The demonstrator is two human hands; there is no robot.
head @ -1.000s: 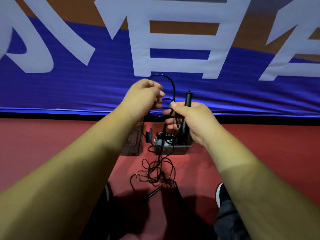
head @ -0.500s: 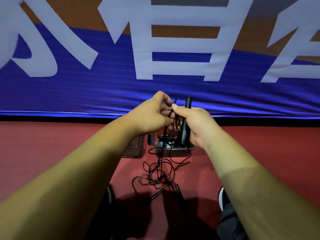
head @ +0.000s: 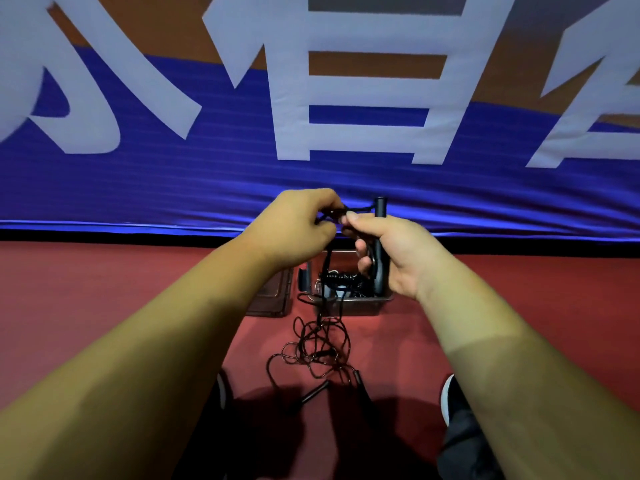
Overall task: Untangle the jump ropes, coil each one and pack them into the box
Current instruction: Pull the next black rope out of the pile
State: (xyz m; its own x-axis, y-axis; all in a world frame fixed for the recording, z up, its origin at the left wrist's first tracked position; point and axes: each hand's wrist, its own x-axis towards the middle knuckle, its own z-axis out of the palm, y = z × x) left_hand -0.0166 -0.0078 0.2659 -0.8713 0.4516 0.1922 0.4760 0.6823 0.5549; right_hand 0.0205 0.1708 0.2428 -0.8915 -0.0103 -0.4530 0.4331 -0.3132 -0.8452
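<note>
The right hand (head: pixel 398 252) has its grip closed around an upright black handle (head: pixel 380 247), the left hand (head: pixel 298 226) at its nine o'clock pinching the rope (head: pixel 332 216) above the box (head: pixel 384 301).

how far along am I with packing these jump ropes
Roughly midway. Done: one coiled rope already sits in the box. In hand: your right hand grips a handle while your left hand pinches its cord beside it. Left: the tangle on the floor, with two handles nearest you, needs untangling, coiling and packing.
</note>
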